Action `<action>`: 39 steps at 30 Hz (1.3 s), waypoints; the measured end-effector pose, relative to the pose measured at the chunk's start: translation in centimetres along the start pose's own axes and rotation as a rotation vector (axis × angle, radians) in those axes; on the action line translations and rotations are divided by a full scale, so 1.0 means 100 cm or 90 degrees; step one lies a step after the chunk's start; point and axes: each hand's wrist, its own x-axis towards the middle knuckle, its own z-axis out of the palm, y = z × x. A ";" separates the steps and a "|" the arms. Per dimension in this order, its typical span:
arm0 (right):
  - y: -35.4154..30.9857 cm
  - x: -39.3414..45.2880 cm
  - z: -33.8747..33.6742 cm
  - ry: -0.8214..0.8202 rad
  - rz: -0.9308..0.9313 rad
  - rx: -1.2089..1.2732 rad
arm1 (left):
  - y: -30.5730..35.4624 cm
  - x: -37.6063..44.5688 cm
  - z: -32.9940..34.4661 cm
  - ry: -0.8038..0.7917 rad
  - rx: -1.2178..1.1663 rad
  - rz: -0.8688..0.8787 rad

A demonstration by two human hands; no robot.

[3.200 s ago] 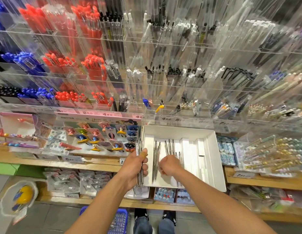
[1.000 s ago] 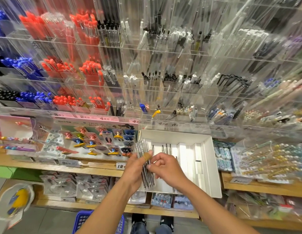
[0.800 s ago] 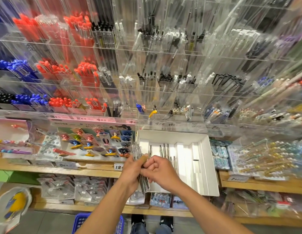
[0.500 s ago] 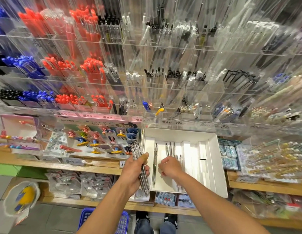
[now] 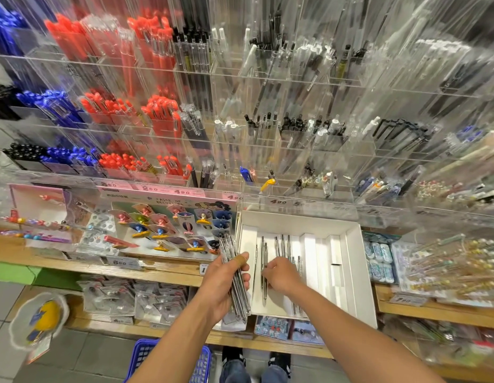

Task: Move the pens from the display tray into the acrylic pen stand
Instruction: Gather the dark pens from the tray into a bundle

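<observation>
The left hand (image 5: 221,283) is clamping a gathered bundle of pens (image 5: 236,283) at the display tray's (image 5: 353,272) nine o'clock edge. The right hand (image 5: 281,275) is reaching into the tray, fingers curling onto a loose pen (image 5: 263,261) — whether it is gripped, I cannot tell. Gathering is in hand — next it likely needs lifting toward the acrylic pen stand (image 5: 268,150) at twelve o'clock

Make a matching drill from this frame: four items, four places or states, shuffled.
1. left hand
2. right hand
3. white display tray
4. blue basket

A. on the floor, below the shelves
B. on the wooden shelf, a few pens left in it
C. grips a bundle of pens
D. reaching down onto pens in the tray

Pairs: 1-C, 2-D, 3-B, 4-A
</observation>
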 end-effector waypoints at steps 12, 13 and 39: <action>-0.038 -0.103 -0.032 -0.011 -0.220 0.242 | -0.003 -0.009 0.018 -0.055 0.005 0.013; -0.038 -0.103 -0.030 -0.011 -0.221 0.245 | -0.003 -0.009 0.019 -0.049 0.014 0.010; -0.006 0.011 0.001 0.038 0.036 -0.077 | 0.003 -0.002 0.001 -0.009 0.017 -0.020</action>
